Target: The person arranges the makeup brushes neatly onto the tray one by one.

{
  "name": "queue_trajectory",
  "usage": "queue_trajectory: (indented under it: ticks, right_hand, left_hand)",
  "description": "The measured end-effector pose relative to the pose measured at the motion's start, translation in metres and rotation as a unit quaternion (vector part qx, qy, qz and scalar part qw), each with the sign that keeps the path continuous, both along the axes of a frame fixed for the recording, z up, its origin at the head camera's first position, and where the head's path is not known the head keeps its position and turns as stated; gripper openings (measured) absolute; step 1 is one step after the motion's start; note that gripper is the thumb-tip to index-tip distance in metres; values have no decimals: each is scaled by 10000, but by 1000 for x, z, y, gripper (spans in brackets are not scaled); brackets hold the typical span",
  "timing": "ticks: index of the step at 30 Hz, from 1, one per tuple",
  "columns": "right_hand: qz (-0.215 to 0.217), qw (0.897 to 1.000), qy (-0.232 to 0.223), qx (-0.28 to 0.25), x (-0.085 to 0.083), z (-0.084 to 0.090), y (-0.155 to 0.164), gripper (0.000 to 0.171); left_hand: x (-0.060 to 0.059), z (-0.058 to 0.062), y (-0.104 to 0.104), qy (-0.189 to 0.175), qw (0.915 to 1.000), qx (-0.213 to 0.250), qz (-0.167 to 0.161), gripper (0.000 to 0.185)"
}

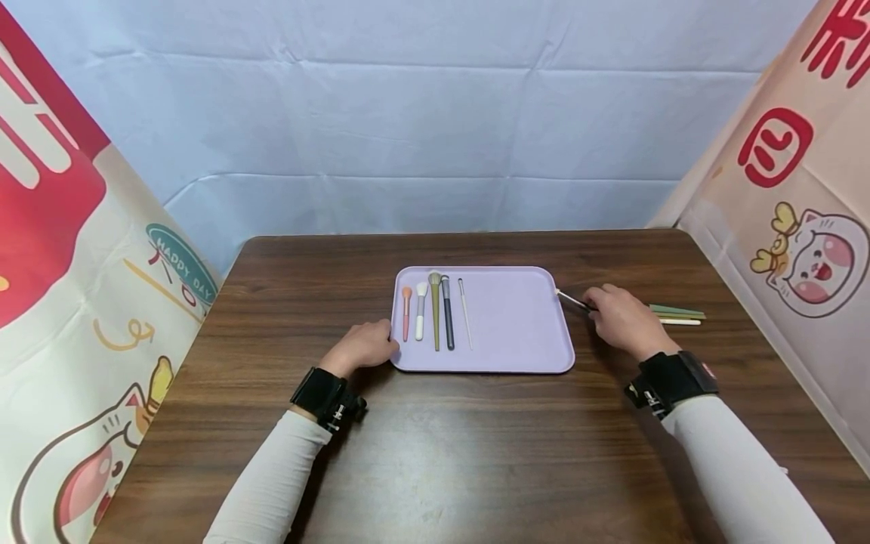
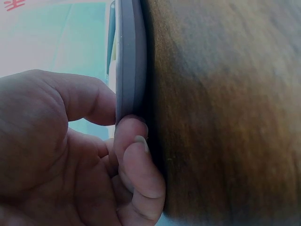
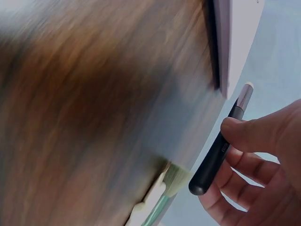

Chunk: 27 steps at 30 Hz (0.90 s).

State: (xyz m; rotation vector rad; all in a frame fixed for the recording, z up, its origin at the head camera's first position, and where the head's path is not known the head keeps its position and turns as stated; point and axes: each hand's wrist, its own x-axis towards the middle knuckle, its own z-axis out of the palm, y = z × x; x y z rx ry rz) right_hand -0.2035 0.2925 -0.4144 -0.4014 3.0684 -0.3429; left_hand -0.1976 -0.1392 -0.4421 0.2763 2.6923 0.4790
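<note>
A lilac tray [image 1: 513,325] lies on the table. On its left half, makeup brushes lie side by side: a pink one [image 1: 405,317], a white-and-grey one [image 1: 419,313], an olive one [image 1: 436,317], a dark one [image 1: 448,317] and a thin white one [image 1: 465,316]. My left hand [image 1: 363,346] pinches the tray's left rim, thumb above and curled fingers against the outer edge. Just beyond the right rim, my right hand [image 1: 627,321] holds a black-handled makeup brush [image 3: 214,162] between thumb and fingers, its pale tip pointing toward the tray.
More brushes lie to the right behind my right hand, among them a green-handled one [image 1: 680,310] and a white-handled one [image 1: 681,322]. The brown wooden table [image 1: 435,453] ends at a pale blue cloth [image 1: 421,136]. Printed curtains hang at both sides.
</note>
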Motion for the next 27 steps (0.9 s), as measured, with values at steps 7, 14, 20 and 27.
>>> queue_trajectory:
  ticks: [7, 14, 20, 27]
  right_hand:
    - [5, 9998, -39, -201, -5, -1, -16, 24]
    - [62, 9997, -64, -208, -10, 1, -33, 24]
    - [18, 9997, -137, -191, -14, 3, -46, 28]
    - [70, 9996, -129, -251, -18, 4, -63, 25]
  left_hand:
    - [0, 0, -1, 11, 10000, -13, -7, 29]
    - [1, 1, 0, 54, 10000, -47, 21, 29]
    - [1, 1, 0, 64, 10000, -55, -2, 29]
    - [0, -1, 0, 119, 9999, -13, -39, 25]
